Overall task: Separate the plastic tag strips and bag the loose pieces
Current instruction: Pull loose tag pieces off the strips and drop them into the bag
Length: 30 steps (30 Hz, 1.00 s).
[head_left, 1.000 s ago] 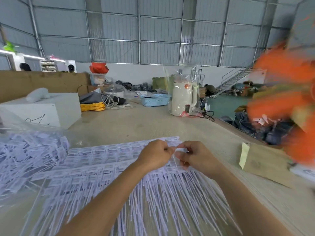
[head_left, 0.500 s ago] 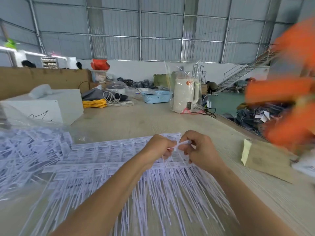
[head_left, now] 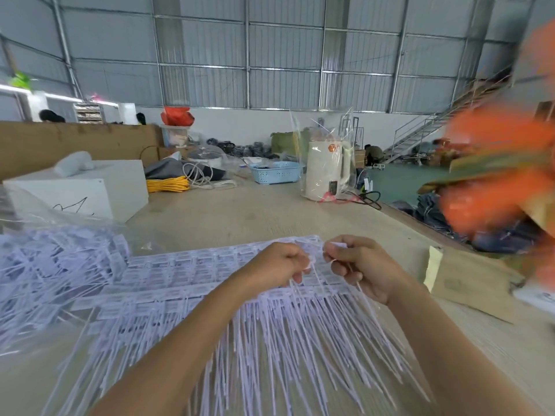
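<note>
White plastic tag strips (head_left: 186,274) lie in joined rows across the wooden table (head_left: 240,214), their thin tails fanning toward me. My left hand (head_left: 279,264) grips the right end of a strip. My right hand (head_left: 357,265) pinches a single tag beside it, its tail hanging down from my fingers. A small gap shows between the two hands. On the left, a clear plastic bag (head_left: 51,265) holds a heap of loose tags.
A white box (head_left: 90,190) stands at the back left, with yellow cord (head_left: 168,185) and a blue basket (head_left: 274,172) behind. A wrapped white kettle (head_left: 327,172) stands at the back. A cardboard piece (head_left: 468,280) lies right. Blurred orange shapes (head_left: 495,175) fill the right edge.
My hands have drawn slightly apart: the right hand now holds a single tag away from the strip that the left hand grips. The view has tilted a little.
</note>
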Each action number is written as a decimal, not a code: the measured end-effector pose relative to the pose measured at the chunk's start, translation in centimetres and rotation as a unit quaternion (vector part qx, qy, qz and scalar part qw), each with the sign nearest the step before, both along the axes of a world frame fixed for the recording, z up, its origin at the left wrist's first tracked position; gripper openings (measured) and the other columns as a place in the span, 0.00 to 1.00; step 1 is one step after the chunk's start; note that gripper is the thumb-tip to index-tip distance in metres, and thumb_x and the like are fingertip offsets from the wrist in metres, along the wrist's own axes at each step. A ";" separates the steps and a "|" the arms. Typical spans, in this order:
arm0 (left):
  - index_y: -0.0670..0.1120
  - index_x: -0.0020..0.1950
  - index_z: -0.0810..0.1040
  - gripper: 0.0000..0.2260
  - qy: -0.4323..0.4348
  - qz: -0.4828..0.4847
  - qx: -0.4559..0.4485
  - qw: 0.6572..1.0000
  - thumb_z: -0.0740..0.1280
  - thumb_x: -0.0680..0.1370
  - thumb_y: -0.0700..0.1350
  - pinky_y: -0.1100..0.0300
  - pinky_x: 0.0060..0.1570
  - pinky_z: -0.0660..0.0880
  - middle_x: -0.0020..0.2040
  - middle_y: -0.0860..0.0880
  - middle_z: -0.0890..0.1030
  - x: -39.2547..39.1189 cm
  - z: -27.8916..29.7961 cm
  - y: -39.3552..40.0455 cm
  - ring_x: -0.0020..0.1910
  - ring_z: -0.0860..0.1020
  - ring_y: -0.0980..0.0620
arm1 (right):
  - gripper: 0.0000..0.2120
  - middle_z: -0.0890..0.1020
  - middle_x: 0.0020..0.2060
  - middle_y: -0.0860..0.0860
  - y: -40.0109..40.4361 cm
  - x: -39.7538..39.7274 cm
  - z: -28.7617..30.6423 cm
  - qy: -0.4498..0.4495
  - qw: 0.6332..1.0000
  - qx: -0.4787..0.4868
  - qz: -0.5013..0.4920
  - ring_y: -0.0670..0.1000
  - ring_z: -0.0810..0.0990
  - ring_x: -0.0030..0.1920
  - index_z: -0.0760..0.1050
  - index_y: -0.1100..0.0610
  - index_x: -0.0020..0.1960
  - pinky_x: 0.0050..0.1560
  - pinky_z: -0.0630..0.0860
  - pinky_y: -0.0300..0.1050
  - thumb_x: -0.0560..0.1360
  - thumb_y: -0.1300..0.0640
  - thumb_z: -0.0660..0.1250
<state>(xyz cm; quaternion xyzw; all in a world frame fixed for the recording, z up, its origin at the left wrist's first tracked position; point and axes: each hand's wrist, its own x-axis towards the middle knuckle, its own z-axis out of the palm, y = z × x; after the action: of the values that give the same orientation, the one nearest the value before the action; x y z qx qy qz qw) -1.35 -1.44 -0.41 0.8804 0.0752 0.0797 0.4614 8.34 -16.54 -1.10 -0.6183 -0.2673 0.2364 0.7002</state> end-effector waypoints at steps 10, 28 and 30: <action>0.43 0.56 0.79 0.09 -0.033 0.007 0.166 0.985 0.69 0.76 0.43 0.69 0.32 0.66 0.44 0.52 0.75 -0.6 0.7 0.5 0.36 0.72 0.60 | 0.02 0.82 0.40 0.58 1.3 -1.2 -0.2 0.039 0.998 0.001 0.050 0.54 0.81 0.38 0.78 0.61 0.40 0.38 0.79 0.43 0.72 0.64 0.68; 0.43 0.38 0.79 0.14 0.008 -0.003 0.036 0.999 0.63 0.80 0.48 0.68 0.31 0.74 0.29 0.52 0.81 -1.0 1.0 2.0 0.26 0.77 0.58 | 0.06 0.77 0.27 0.54 2.3 -2.3 -0.5 -0.078 0.996 0.033 -0.015 0.48 0.74 0.27 0.75 0.61 0.39 0.28 0.70 0.38 0.74 0.67 0.66; 0.44 0.36 0.79 0.14 -0.013 -0.001 0.054 0.998 0.64 0.80 0.47 0.68 0.30 0.73 0.27 0.54 0.80 -0.9 1.0 1.7 0.25 0.75 0.60 | 0.05 0.76 0.26 0.53 2.3 -2.1 -0.7 -0.078 0.996 0.019 -0.025 0.48 0.72 0.26 0.75 0.60 0.41 0.28 0.69 0.39 0.75 0.67 0.66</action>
<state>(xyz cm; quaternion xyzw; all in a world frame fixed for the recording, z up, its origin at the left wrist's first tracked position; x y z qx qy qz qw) -2.29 0.31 0.55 0.9030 0.0641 0.0942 0.4143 6.20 -14.20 -1.82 -0.6280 -0.3099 0.1652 0.6945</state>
